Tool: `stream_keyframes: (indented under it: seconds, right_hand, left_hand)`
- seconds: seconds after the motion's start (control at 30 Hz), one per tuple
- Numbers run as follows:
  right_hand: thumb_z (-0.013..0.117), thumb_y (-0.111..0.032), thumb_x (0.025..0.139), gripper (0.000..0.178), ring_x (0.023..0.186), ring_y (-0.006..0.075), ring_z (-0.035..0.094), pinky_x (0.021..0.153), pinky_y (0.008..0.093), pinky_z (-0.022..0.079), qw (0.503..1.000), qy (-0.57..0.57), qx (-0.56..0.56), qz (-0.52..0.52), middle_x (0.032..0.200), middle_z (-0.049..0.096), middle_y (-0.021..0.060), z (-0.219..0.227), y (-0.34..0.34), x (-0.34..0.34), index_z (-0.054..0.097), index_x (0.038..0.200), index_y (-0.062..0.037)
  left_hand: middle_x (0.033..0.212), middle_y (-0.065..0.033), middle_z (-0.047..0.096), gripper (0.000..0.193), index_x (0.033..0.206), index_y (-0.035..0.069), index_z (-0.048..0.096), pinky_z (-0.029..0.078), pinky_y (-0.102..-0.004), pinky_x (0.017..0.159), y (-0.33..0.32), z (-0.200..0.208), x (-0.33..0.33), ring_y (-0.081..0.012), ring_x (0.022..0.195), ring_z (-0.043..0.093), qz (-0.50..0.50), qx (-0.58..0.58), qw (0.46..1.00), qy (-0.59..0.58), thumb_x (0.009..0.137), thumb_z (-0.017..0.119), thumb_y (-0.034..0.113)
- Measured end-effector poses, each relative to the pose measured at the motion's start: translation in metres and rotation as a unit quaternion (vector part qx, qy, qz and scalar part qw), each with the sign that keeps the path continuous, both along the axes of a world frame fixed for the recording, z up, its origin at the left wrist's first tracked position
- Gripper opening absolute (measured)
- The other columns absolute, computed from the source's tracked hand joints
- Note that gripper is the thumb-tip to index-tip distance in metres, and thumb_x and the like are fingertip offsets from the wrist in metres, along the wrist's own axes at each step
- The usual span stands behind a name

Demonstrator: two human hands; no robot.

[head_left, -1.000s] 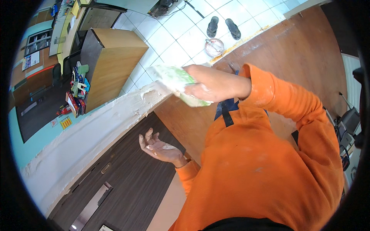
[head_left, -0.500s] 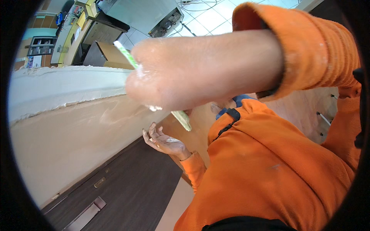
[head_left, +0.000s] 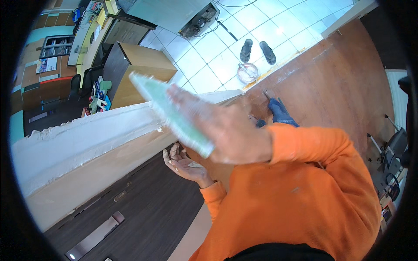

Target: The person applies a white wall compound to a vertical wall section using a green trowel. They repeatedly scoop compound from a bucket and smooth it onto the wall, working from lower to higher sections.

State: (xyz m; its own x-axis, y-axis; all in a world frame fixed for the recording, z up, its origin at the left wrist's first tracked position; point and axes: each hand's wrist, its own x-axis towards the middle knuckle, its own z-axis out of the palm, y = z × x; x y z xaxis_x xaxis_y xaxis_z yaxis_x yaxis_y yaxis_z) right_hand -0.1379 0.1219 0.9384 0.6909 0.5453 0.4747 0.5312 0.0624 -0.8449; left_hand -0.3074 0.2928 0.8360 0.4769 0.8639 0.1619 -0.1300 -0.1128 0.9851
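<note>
Held out in front of the wall, my right hand [head_left: 235, 130] is closed on a flat pale-green spreader [head_left: 174, 115]. White paste smears its edges, and motion blurs both it and the hand. White plaster with ragged edges covers a strip of the wall top [head_left: 82, 137], just left of the spreader. Lower down, my left hand [head_left: 187, 167] is palm up with its fingers loosely curled and apart. White paste marks its palm and fingers, and nothing lies in its grip. It is beside the top edge of a dark brown door [head_left: 148, 213].
A bucket [head_left: 248, 73] with whitish stuff stands on the white tiles beside dark slippers [head_left: 246, 50]. A brown box-like cabinet [head_left: 139, 69] is beyond the wall. Right of me, an office chair [head_left: 394, 148] stands on the wooden floor.
My right hand has drawn back from close before the camera, down and to the right, turning the spreader's flat face into view. My left hand has barely moved.
</note>
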Motion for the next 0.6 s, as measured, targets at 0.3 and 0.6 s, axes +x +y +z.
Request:
stream_keyframes:
  seconds: [0.3, 0.6]
  right_hand:
    - [0.054, -0.009, 0.095, 0.076, 0.151, 0.0583, 0.022, 0.114, 0.0725, 0.029, 0.979, -0.101, 0.135, -0.113, 0.162, 0.018, 0.0424, 0.009, 0.073, -0.023, 0.021, 0.161, 0.0061]
    - [0.058, -0.014, 0.093, 0.071, 0.145, 0.0634, 0.030, 0.115, 0.0679, 0.033, 0.956, -0.199, 0.078, -0.202, 0.155, 0.027, 0.0475, 0.009, 0.100, -0.058, 0.031, 0.156, 0.0062]
  left_hand:
    - [0.147, -0.0136, 0.051, 0.058, 0.149, 0.000, 0.039, 0.039, -0.0437, 0.115, -0.013, -0.019, -0.035, -0.0253, 0.134, 0.051, -0.032, -0.018, 0.999, 0.032, 0.107, 0.050, 0.039]
    - [0.140, -0.0137, 0.051, 0.054, 0.143, 0.001, 0.040, 0.039, -0.0441, 0.113, 0.033, -0.023, -0.061, -0.0266, 0.132, 0.051, -0.042, -0.017, 0.998, -0.037, 0.108, 0.047, 0.040]
